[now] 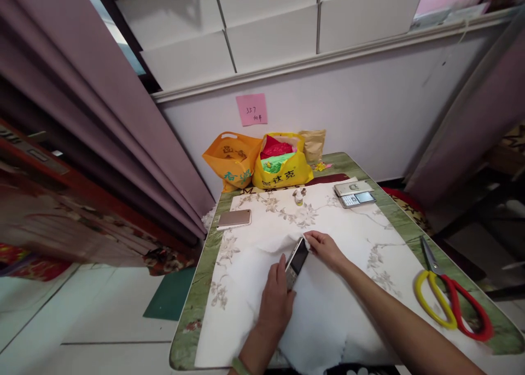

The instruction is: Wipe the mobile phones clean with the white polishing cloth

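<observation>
A: Left to right, what's on the table?
B: Flat phone (pixel 234 218) at centre-left of frame, lying down. Orange bag (pixel 223 159) behind it, upper middle.
A: Left hand?
B: Left hand (pixel 275 298), lower centre. Fingers closed round the keypad end of the dark-screened phone (pixel 298 256). Thumb side near the keys, screen left uncovered.
A: Good hold?
B: I'd say so. Keep it firm at that end, off the screen, no squeezing on keys. Yellow bag (pixel 285 177) is further back, stuffed.
A: Where's the phone exactly?
B: Just below frame centre, tilted, top end toward upper right, over the white cloth (pixel 315 315). Small bottle (pixel 298 198) stands beyond it; can't read the label.
A: Right hand?
B: Right hand (pixel 324 247), just right of centre. Narrow pinch on a fold of cloth, pressed at the phone's top corner.
A: Reads as a wipe to me.
B: Same. Light pressure, fingertip behind the fold, work corner to edge, then down the glass. Swap to a clean patch if it smears. Don't let loose cloth drag the phone.
A: Right side?
B: Front phone (pixel 350 201) and back phone (pixel 348 188) close together, upper right of table. Scissors (pixel 436 268) lower right, clear of the cloth. Mind the right forearm.
</observation>
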Tool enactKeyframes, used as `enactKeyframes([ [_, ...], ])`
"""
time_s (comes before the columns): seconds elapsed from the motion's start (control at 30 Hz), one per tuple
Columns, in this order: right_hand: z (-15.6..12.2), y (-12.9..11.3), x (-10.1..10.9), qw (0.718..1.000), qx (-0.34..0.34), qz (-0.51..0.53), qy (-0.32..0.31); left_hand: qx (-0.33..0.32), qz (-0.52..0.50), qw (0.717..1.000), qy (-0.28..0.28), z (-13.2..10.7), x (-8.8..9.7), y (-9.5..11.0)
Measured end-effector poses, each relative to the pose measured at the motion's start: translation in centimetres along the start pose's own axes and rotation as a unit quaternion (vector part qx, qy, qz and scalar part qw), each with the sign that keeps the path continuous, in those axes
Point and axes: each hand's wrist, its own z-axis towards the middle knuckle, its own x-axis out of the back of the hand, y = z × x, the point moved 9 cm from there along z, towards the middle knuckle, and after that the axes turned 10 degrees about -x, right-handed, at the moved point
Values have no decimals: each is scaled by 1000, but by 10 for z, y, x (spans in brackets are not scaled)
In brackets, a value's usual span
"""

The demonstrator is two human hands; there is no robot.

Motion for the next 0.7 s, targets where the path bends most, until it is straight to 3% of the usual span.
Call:
enactKeyframes([
  [0.2,0,12,-8,994,-48,68,-74,66,-51,989,-118,30,-2,3],
  [0.33,-4,8,-7,992,-35,83,-86,97,-87,985,-113,55,-10,-3],
  [0.43,-6,6,0,994,-44,78,-67,125,-208,966,-90,61,-18,-8],
  [0.5,-4,-2,11,995,-41,79,-35,165,-371,911,-75,54,-25,-10],
  [0.6,-1,-29,25,996,-6,88,1,273,-595,755,-4,29,-31,-14],
  [0.63,0,-38,26,996,-3,89,1,294,-646,704,26,22,-30,-14],
  [0.7,1,-51,20,994,-27,100,-14,297,-717,627,73,14,-25,-9],
])
